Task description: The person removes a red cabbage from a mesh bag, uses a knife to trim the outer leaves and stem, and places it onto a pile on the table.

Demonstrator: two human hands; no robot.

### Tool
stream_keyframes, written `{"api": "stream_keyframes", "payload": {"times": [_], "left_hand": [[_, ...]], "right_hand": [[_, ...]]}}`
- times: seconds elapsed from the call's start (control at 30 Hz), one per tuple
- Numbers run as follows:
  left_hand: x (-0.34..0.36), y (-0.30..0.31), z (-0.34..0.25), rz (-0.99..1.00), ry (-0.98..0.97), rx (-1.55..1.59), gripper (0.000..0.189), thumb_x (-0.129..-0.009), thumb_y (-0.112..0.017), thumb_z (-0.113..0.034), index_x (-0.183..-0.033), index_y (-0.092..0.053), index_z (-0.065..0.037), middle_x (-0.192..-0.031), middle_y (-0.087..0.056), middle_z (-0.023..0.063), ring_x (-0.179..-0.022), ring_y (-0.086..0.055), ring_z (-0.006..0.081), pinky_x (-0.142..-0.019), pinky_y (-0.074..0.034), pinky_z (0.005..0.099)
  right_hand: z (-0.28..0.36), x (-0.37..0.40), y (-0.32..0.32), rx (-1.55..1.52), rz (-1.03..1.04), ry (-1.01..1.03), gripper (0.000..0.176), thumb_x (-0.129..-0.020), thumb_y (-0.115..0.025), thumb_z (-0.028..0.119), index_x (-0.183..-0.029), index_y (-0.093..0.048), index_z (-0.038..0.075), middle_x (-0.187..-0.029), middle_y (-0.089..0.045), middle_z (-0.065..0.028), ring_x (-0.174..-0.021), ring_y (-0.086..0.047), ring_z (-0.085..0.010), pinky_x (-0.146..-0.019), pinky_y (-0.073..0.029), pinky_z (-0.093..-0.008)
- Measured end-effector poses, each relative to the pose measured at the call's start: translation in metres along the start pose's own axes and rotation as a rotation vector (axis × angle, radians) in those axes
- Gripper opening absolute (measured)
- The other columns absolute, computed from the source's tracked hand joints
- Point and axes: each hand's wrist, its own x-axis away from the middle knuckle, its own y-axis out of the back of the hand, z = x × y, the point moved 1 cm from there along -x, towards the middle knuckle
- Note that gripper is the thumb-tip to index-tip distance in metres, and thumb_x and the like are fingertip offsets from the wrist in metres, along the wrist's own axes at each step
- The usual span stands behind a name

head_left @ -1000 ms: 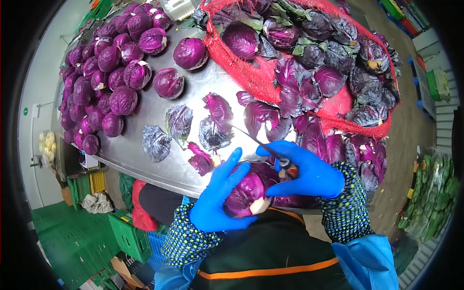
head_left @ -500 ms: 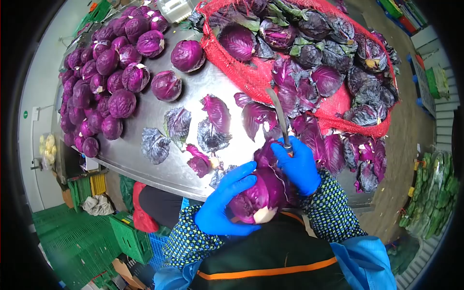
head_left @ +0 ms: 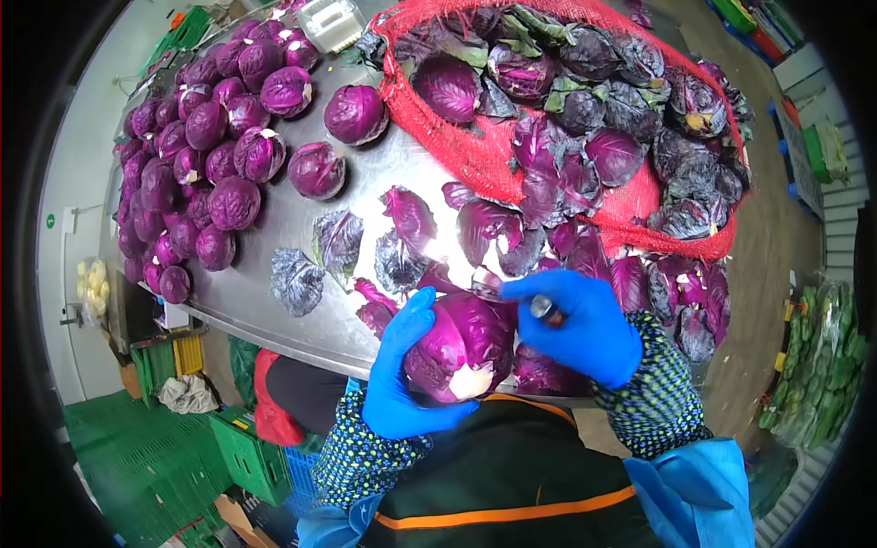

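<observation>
A red cabbage (head_left: 468,333) with a pale cut stem rests in my left hand (head_left: 399,379), held near the table's front edge. Blue-gloved fingers wrap its left side and underside. My right hand (head_left: 585,329), also gloved in blue, grips a knife (head_left: 546,310) just right of the cabbage. The dark handle end shows, while most of the blade is hard to make out. Loose purple leaves (head_left: 409,219) lie on the metal beyond my hands, and a further leaf (head_left: 545,373) sits beneath my right hand.
Many whole red cabbages (head_left: 208,126) are piled at the left of the metal table (head_left: 265,315). A red mesh sack (head_left: 470,163) holding dark-leaved cabbages lies at the back right. A clear plastic container (head_left: 331,25) stands behind. Green crates (head_left: 247,457) are on the floor at left.
My right hand has turned the knife, so its blade no longer points up and away. A leaf has come off the cabbage, and my left hand has shifted the cabbage slightly left.
</observation>
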Motion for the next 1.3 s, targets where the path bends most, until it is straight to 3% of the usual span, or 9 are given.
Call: {"api": "stream_keyframes", "payload": {"times": [0.1, 0.23, 0.43, 0.5, 0.7, 0.9, 1.03, 1.2, 1.3], "left_hand": [[0.002, 0.0, -0.003, 0.036, -0.055, -0.085, 0.103, -0.051, -0.084, -0.007, -0.138, -0.029, -0.009, -0.141, -0.031, 0.02, -0.132, -0.03, 0.0328, -0.108, -0.025, 0.0443], [0.007, -0.015, 0.007, -0.277, 0.182, 0.579, 0.099, -0.064, -0.075, -0.016, -0.142, -0.014, -0.003, -0.144, -0.022, 0.019, -0.13, -0.032, 0.0326, -0.107, -0.03, 0.0457], [0.004, -0.024, 0.012, -0.465, 0.423, 1.605, 0.074, -0.083, -0.06, -0.021, -0.141, -0.017, -0.005, -0.142, -0.026, 0.0215, -0.13, -0.03, 0.0386, -0.105, -0.03, 0.0578], [-0.002, -0.021, 0.014, -0.442, 0.421, 1.486, 0.075, -0.082, -0.061, -0.027, -0.14, -0.018, -0.005, -0.141, -0.028, 0.0214, -0.129, -0.031, 0.0394, -0.103, -0.031, 0.0593], [-0.009, -0.021, 0.007, -0.458, 0.419, 1.287, 0.077, -0.082, -0.06, -0.008, -0.141, -0.012, -0.009, -0.136, -0.034, 0.0204, -0.123, -0.041, 0.0365, -0.097, -0.043, 0.0512], [-0.02, -0.02, -0.013, -0.536, 0.308, 0.711, 0.082, -0.074, -0.059, 0.004, -0.142, -0.016, -0.009, -0.135, -0.035, 0.0175, -0.122, -0.042, 0.0309, -0.101, -0.038, 0.044], [-0.022, -0.027, -0.019, -0.572, 0.355, 0.978, 0.078, -0.075, -0.059, 0.004, -0.141, -0.018, -0.008, -0.135, -0.035, 0.0179, -0.123, -0.041, 0.0318, -0.101, -0.039, 0.0462], [-0.019, -0.024, 0.003, -0.518, 0.494, 1.639, 0.076, -0.084, -0.039, -0.06, -0.141, -0.024, -0.011, -0.141, -0.03, 0.0195, -0.129, -0.032, 0.0387, -0.1, -0.033, 0.06], [-0.017, -0.021, 0.008, -0.314, 0.505, 1.603, 0.075, -0.084, -0.036, -0.062, -0.14, -0.026, -0.013, -0.141, -0.03, 0.0196, -0.129, -0.031, 0.0388, -0.099, -0.029, 0.0633]], "right_hand": [[-0.034, -0.004, -0.008, -0.125, -0.233, -0.106, 0.023, -0.078, -0.065, 0.012, -0.1, -0.063, 0.005, -0.082, -0.063, -0.0058, -0.069, -0.06, -0.0131, -0.063, -0.049, -0.0264], [-0.044, 0.007, -0.006, -0.699, -0.026, -0.536, 0.021, -0.083, -0.06, 0.01, -0.102, -0.059, 0.0, -0.074, -0.062, -0.0046, -0.06, -0.056, -0.0076, -0.053, -0.045, -0.0219], [-0.074, 0.031, -0.001, -0.535, 0.108, -0.613, 0.027, -0.081, -0.06, 0.004, -0.107, -0.059, 0.001, -0.079, -0.061, -0.0067, -0.068, -0.06, -0.0125, -0.061, -0.049, -0.0248], [-0.058, 0.028, -0.003, 0.12, -0.033, 0.105, 0.038, -0.076, -0.064, 0.001, -0.113, -0.059, 0.005, -0.102, -0.059, -0.0122, -0.094, -0.06, -0.0205, -0.082, -0.048, -0.031], [0.018, -0.017, -0.018, 0.111, -0.044, 0.441, 0.046, -0.072, -0.071, 0.008, -0.117, -0.059, 0.015, -0.119, -0.051, -0.012, -0.105, -0.052, -0.0267, -0.086, -0.047, -0.0343], [-0.005, -0.018, -0.024, 0.028, -0.011, 0.393, 0.034, -0.069, -0.076, 0.014, -0.099, -0.061, 0.015, -0.107, -0.053, -0.0065, -0.093, -0.056, -0.0262, -0.076, -0.049, -0.0351], [-0.019, -0.009, -0.024, -0.292, -0.048, 0.27, 0.03, -0.063, -0.079, 0.004, -0.086, -0.06, 0.007, -0.098, -0.056, -0.0076, -0.086, -0.056, -0.0214, -0.072, -0.048, -0.032], [-0.032, 0.008, -0.014, -0.569, -0.089, 0.246, 0.035, -0.056, -0.078, -0.01, -0.075, -0.054, 0.007, -0.097, -0.056, -0.0079, -0.087, -0.054, -0.0157, -0.074, -0.047, -0.0308], [-0.061, 0.019, -0.003, -0.775, -0.097, 0.178, 0.034, -0.056, -0.073, -0.007, -0.076, -0.05, 0.009, -0.09, -0.052, -0.0072, -0.086, -0.051, -0.0185, -0.075, -0.042, -0.0328]]}}
